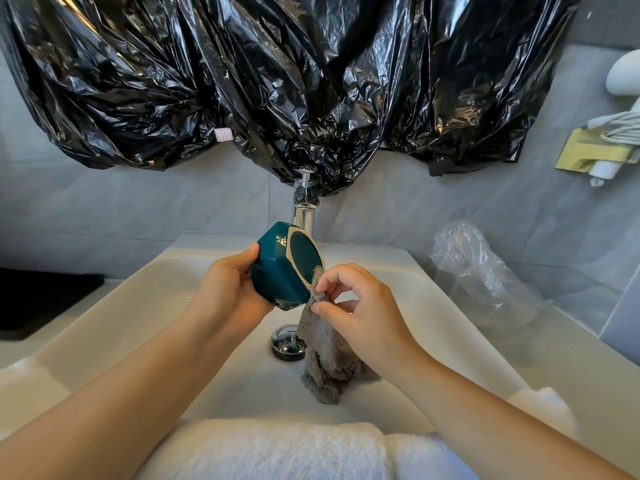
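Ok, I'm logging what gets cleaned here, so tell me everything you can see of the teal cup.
The teal cup is glossy, ceramic-looking, with faceted sides. It is tipped so its base faces the camera: a dark teal round inside an unglazed beige ring. The left hand grips its side above the sink; the grey cloth, pinched by the right hand, touches its base edge.

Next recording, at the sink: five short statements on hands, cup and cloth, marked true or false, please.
1. The left hand holds the teal cup, its base toward the camera. True.
2. The right hand pinches the grey cloth. True.
3. The cloth lies apart from the cup. False: its top edge touches the cup's base.
4. The black plastic lies in the sink. False: it hangs above the tap.
5. The right hand grips the tap. False: it holds only the cloth.
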`<state>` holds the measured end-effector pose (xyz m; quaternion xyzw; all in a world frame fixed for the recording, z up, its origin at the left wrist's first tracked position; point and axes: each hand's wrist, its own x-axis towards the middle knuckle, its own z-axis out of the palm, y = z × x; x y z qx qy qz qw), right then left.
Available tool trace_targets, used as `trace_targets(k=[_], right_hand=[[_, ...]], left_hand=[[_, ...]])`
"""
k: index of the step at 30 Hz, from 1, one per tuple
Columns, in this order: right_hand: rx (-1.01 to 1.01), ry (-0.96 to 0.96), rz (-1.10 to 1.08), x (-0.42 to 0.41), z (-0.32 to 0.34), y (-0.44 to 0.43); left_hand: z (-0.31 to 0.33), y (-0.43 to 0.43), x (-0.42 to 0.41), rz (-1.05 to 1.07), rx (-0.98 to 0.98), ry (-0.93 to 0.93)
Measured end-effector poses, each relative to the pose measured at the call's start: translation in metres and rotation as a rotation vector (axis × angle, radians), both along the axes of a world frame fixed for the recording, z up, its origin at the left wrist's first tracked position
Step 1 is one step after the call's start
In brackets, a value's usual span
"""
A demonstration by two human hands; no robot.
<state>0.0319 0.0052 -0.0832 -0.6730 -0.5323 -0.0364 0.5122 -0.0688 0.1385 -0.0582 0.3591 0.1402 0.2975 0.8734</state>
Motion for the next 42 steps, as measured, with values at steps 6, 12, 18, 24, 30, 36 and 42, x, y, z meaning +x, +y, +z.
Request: trace_targets(k=[6, 12, 18, 24, 30, 36, 42], right_hand=[[-0.002, 0.049, -0.031, 0.005, -0.001, -0.002], [0.013, 0.203, -0.059, 0.02, -0.003, -0.003], [0.021, 0.301, -0.276, 0.039, -0.004, -0.002], [0.268, 0.31, -0.241, 0.029, 0.01, -0.014], [0.135, 0.317, -0.266, 0.028, 0.003, -0.001], [0.125, 0.338, -0.24, 0.026, 0.002, -0.001], [0.15, 0.35, -0.145, 0.018, 0.004, 0.0]], left_hand=[[0.001, -0.002, -0.002, -0.029, -0.001, 0.006], [0.001, -0.001, -0.003, -0.066, 0.0, 0.004], [-0.001, -0.004, -0.001, -0.122, 0.041, 0.064], [-0.002, -0.006, 0.001, -0.098, 0.118, 0.11], [-0.004, -0.012, 0.002, -0.145, 0.181, 0.137], [-0.008, -0.017, 0.007, -0.179, 0.275, 0.2], [-0.011, -0.016, 0.01, -0.193, 0.267, 0.242]])
